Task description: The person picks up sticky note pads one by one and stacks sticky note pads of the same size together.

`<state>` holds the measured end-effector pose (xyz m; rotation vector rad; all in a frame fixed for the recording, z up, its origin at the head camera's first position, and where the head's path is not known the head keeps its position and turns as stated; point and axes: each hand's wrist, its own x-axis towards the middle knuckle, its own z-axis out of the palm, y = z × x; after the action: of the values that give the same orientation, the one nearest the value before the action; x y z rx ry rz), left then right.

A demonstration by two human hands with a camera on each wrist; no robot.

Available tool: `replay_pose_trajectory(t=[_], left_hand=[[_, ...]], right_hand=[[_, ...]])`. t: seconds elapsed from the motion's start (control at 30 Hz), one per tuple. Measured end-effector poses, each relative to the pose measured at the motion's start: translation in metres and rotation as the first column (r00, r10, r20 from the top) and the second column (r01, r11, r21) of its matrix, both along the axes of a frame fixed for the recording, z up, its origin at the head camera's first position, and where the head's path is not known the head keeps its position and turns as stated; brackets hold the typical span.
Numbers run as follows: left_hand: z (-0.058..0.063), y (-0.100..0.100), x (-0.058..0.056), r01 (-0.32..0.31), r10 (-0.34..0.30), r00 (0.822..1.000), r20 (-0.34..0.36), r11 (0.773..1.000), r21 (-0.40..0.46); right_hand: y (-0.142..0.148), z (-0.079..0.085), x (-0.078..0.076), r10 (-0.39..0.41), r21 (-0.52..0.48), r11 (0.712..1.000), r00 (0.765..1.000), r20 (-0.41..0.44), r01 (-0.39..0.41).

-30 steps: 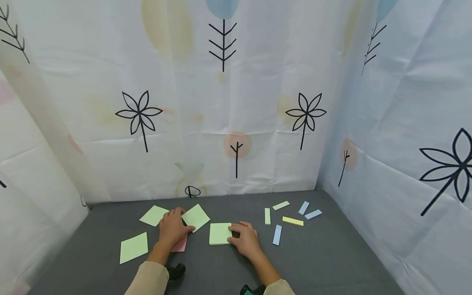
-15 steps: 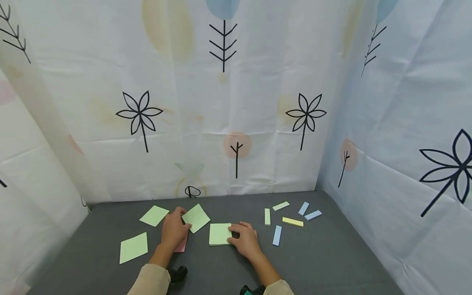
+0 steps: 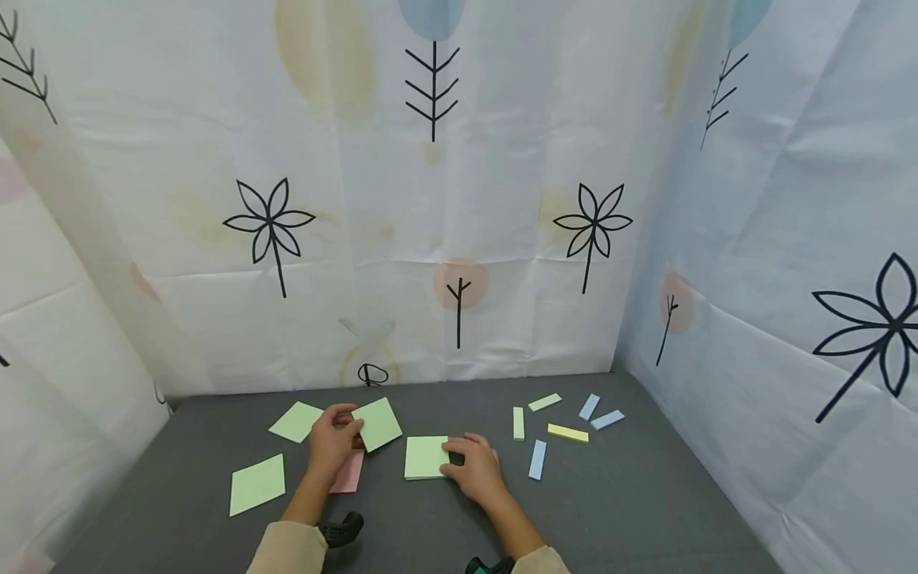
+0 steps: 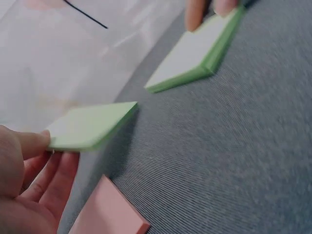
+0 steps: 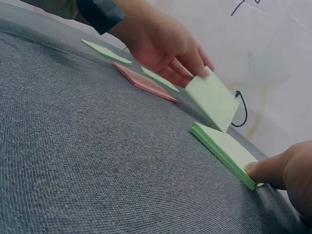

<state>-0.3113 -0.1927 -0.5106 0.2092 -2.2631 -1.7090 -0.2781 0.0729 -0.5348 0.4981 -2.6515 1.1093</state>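
Note:
My left hand [image 3: 333, 441] pinches a light-green square tile [image 3: 378, 424] by its edge, thumb on top and fingers beneath. In the left wrist view this tile [image 4: 92, 126] is tilted and raised, casting a shadow on the cloth. A short stack of similar green tiles [image 3: 426, 458] lies flat to its right. My right hand [image 3: 475, 468] grips that stack at its right edge; in the right wrist view the thumb [image 5: 268, 168] presses on the layered stack [image 5: 229, 151]. Below the left hand lies a pink square tile [image 3: 348, 472], partly hidden by that arm in the head view.
Two more green tiles lie at the left, one farther back [image 3: 295, 421] and one nearer [image 3: 257, 485]. Narrow strips lie at the right: green [image 3: 519, 423], yellow [image 3: 568, 433] and several blue [image 3: 537, 460]. Printed white curtains [image 3: 430, 319] close off the grey table [image 3: 610, 518].
The left hand has lifted the green tile off the cloth and shifted slightly left, uncovering more of the pink tile. My right hand stays at the stack.

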Motion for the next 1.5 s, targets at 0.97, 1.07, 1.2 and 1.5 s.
replay_pose_trajectory(t=[0.97, 1.07, 1.2, 1.5], left_hand=[[-0.008, 0.032, 0.014, 0.153, -0.136, 0.987, 0.085, 0.956, -0.251], [-0.009, 0.037, 0.017, 0.161, -0.144, 0.986, 0.079, 0.944, -0.29], [-0.01, 0.043, 0.02, 0.161, -0.14, 0.986, 0.09, 0.94, -0.302], [-0.014, 0.059, 0.024, 0.203, -0.192, 0.979, 0.066, 0.933, -0.297]], right_hand=[[-0.001, 0.0, -0.001, 0.002, -0.022, 1.0, 1.0, 0.012, -0.001], [0.0, 0.0, -0.002, -0.012, -0.041, 0.999, 0.999, 0.039, 0.014], [0.002, 0.002, -0.002, 0.01, -0.064, 0.998, 0.998, 0.067, -0.006], [0.004, 0.016, 0.0, 0.106, 0.027, 0.993, 0.982, 0.156, -0.111]])
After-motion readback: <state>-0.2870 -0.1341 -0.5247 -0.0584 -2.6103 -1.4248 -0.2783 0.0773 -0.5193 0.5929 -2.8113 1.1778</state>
